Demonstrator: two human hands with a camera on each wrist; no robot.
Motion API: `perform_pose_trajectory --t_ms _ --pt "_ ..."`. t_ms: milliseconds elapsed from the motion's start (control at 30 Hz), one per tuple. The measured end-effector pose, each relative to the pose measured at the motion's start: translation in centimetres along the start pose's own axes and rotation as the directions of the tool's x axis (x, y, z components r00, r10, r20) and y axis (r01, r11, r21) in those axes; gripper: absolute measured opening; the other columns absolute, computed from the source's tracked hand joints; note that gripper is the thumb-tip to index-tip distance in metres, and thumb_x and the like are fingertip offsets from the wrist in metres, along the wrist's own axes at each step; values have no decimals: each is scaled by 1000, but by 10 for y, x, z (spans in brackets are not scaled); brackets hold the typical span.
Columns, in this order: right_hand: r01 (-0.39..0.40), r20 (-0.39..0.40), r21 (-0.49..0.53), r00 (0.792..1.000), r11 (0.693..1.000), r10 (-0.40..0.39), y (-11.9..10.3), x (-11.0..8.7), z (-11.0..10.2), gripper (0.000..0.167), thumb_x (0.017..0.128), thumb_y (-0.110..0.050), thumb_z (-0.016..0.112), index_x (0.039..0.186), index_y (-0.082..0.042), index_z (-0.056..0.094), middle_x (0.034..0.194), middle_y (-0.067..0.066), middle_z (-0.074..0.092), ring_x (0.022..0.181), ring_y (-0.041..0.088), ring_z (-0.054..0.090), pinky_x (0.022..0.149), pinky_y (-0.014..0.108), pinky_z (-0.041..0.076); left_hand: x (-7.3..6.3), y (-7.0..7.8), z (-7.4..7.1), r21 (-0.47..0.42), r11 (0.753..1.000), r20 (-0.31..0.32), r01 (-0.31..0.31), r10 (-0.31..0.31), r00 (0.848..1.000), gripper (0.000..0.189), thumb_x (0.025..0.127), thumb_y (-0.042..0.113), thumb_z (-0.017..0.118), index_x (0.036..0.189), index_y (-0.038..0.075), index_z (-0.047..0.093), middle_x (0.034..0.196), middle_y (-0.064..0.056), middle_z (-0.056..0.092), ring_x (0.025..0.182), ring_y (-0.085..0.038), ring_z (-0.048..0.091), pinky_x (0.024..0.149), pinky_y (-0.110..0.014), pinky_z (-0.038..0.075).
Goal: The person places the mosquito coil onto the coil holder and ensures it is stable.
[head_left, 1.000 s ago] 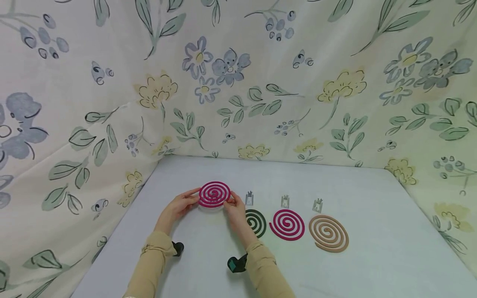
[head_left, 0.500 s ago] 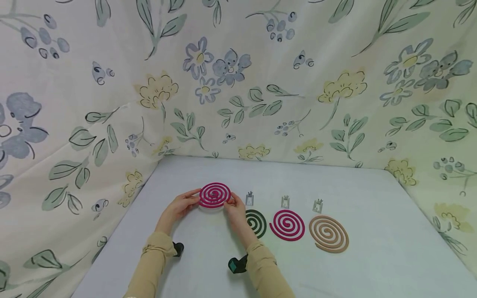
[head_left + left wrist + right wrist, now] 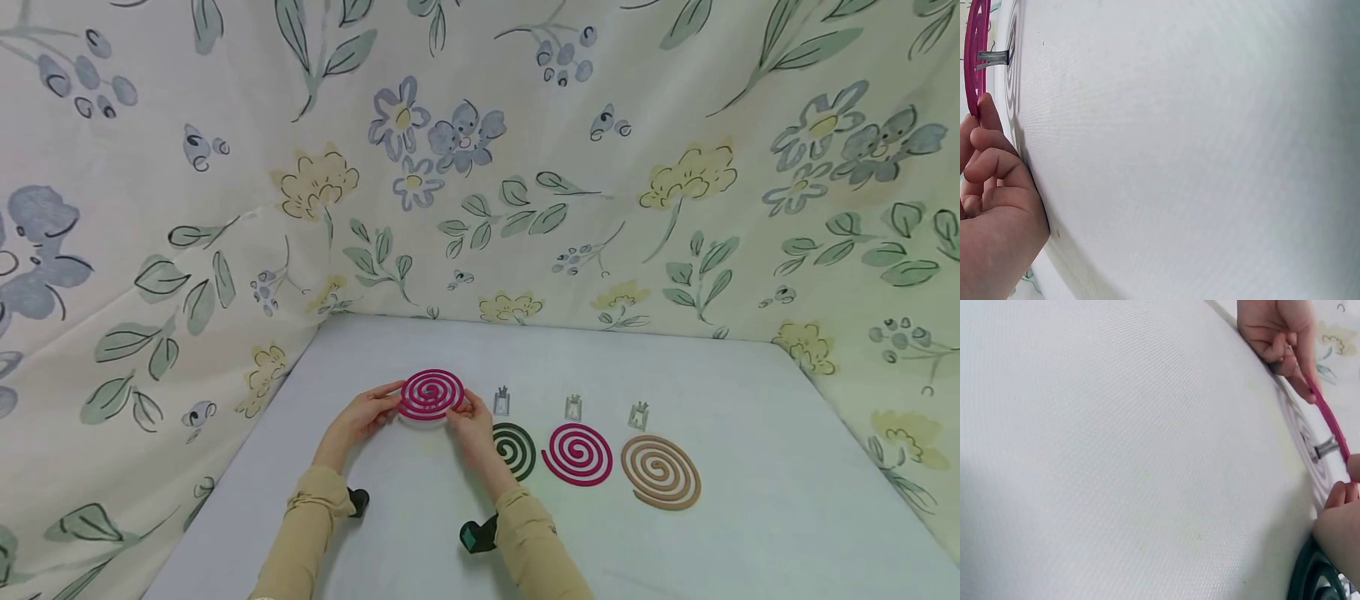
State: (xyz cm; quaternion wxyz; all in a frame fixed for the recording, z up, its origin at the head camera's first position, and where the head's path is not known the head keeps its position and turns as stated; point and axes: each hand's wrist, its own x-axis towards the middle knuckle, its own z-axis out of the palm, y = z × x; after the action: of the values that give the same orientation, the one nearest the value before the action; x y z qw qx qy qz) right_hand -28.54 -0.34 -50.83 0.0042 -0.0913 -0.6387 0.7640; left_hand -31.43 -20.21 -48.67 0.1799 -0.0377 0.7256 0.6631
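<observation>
A magenta mosquito coil [image 3: 431,391] is held roughly level above the white table, left of the other coils. My left hand [image 3: 366,415] pinches its left edge, and its other fingers are curled in the left wrist view. On the opposite edge, the thumb and fingers of my right hand [image 3: 474,428] pinch the coil. Beneath it, a small metal coil stand [image 3: 994,58] reaches up from the table to the coil's underside. The right wrist view shows the same stand [image 3: 1327,448] between the two hands, with the coil seen edge-on.
A dark green coil [image 3: 533,451], partly behind my right forearm, lies beside a magenta coil [image 3: 577,454] and a tan coil [image 3: 657,466]. Behind them lie flat metal stands [image 3: 502,402], one per coil. Floral cloth [image 3: 525,217] hangs behind the table [image 3: 780,467].
The far edge of the held magenta coil has dipped slightly, so it looks a little flatter. Both hands keep nearly the same place and grip.
</observation>
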Motion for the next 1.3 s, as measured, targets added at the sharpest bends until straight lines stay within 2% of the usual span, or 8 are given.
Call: perform_pose_trajectory --t_ms 233,533,1100,1300 --pt "6 -7 -20 1000 1000 -6 1 0 0 57 82 7 63 135 8 42 88 3 46 79 11 43 64 12 41 -1 0 0 13 1000 1 -15 15 1000 54 96 11 53 145 0 33 71 11 51 59 -2 38 54 -17 29" --pt "2 -8 -39 1000 999 -3 0 0 1 57 81 7 63 134 7 44 87 3 47 80 12 44 65 14 41 0 1 1 23 1000 -12 -13 13 1000 54 95 11 54 144 1 34 78 11 53 60 -3 37 55 -18 28" --pt "28 -13 -59 999 998 -29 1 0 1 57 80 10 63 133 10 43 87 6 49 79 11 44 65 13 41 2 -2 1 46 999 -38 5 -3 999 53 94 11 56 143 3 38 73 10 51 56 -4 36 53 -18 29" --pt "38 -7 -59 999 998 -38 -2 -4 0 58 79 10 63 133 12 41 89 8 49 79 12 44 65 14 41 2 -4 1 50 999 -35 -7 9 999 53 94 12 56 143 2 37 75 10 52 57 -4 36 54 -18 29"
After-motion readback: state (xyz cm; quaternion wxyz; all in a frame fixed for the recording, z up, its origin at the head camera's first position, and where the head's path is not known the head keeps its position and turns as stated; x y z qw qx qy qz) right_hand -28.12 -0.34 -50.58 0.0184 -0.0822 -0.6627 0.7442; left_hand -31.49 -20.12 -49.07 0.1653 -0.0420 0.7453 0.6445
